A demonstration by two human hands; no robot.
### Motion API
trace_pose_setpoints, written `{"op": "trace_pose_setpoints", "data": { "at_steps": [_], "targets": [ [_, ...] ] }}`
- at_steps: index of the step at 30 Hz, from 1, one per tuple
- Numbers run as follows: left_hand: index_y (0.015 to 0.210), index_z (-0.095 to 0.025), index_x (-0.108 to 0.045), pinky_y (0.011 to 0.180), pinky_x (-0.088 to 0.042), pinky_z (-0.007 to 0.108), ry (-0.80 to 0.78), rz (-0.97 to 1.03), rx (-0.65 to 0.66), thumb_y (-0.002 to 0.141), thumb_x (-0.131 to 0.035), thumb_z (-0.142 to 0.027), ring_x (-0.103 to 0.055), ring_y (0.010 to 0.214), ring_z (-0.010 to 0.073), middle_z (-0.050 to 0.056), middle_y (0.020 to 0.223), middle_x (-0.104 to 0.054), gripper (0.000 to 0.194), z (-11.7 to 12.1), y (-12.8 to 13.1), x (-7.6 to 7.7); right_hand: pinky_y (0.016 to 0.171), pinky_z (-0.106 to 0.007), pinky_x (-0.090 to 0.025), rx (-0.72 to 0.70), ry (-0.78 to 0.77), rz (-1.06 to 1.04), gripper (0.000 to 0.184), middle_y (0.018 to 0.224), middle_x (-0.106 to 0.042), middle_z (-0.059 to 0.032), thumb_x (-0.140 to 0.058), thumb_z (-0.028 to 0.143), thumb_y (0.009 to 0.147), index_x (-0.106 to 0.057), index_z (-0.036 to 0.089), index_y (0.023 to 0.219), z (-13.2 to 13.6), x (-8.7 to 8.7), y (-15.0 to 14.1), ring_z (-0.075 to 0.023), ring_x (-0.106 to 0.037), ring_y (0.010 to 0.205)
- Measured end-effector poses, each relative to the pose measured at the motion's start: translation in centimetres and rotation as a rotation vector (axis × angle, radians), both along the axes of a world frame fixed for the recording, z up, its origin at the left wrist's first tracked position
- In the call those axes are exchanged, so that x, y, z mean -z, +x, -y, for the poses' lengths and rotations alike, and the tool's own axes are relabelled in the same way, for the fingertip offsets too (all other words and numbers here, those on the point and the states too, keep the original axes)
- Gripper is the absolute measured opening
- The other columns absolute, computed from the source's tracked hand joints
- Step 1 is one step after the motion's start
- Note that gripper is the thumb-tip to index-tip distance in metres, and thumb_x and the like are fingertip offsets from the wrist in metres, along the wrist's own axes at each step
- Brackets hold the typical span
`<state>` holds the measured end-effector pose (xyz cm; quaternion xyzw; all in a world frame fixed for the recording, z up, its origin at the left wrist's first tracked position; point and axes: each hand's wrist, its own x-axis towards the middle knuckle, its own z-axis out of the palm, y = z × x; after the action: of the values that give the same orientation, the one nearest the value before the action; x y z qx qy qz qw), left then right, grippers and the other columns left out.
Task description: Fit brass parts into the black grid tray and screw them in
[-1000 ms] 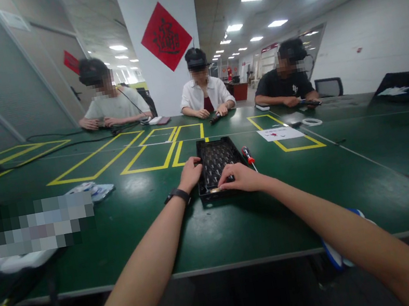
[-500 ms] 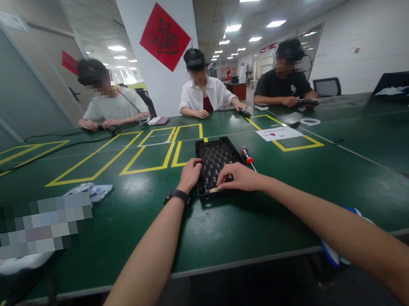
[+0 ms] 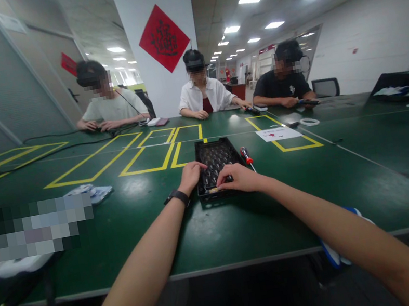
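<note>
A black tray with a grid of small pockets lies on the green table in front of me. My left hand rests on the tray's left rim, fingers curled over the edge; a dark band sits on that wrist. My right hand lies over the tray's near part, fingertips pressed down by a small pale piece at the near edge. What its fingers hold, if anything, is hidden. A red-handled screwdriver lies just right of the tray.
Three people sit across the table, each with hands on small items. Yellow tape rectangles mark the surface. A white paper and a tape ring lie right; plastic packets and white devices lie left.
My hands stay on the tray almost unmoved. The person in white across the table has moved a dark tool from in front of them out to their side.
</note>
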<state>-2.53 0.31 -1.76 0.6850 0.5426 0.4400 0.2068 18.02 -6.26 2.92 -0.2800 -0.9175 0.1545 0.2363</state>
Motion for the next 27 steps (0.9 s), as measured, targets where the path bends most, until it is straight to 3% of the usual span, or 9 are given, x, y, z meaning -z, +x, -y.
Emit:
{"op": "trace_pose_setpoints", "data": {
  "at_steps": [8,19,27],
  "targets": [
    [0.076,-0.016,-0.071,0.077,-0.045,0.027,-0.002,-0.018,-0.029,0.07,-0.038,-0.018,-0.058,0.078,0.0169,0.004,0.084,-0.069,0.034,0.04,0.12,-0.21,0.078,-0.029,-0.04,0.026,0.047,0.052,0.015,0.084,-0.065,-0.0053,-0.062,0.029,0.078,-0.069,0.019,0.085,0.17,-0.26,-0.02,-0.0157,-0.055,0.084],
    [0.074,-0.016,-0.071,0.076,-0.044,0.027,-0.012,-0.068,-0.045,0.071,-0.04,-0.019,-0.059,0.082,0.0178,0.005,0.084,-0.069,0.031,-0.72,-0.32,0.3,0.076,-0.026,-0.044,-0.029,-0.045,-0.023,0.016,0.084,-0.069,-0.0041,-0.062,0.028,0.077,-0.069,0.016,0.085,0.05,-0.3,0.05,-0.0137,-0.061,0.078],
    [0.086,-0.015,-0.068,0.081,-0.044,0.029,-0.032,0.011,-0.045,0.07,-0.042,-0.016,-0.057,0.086,0.0177,0.005,0.093,-0.067,0.031,-0.49,-0.24,0.12,0.079,-0.027,-0.044,-0.05,-0.075,-0.066,0.016,0.085,-0.07,-0.004,-0.064,0.029,0.075,-0.069,0.016,0.083,0.08,-0.3,0.08,-0.0142,-0.062,0.081]
  ]
}}
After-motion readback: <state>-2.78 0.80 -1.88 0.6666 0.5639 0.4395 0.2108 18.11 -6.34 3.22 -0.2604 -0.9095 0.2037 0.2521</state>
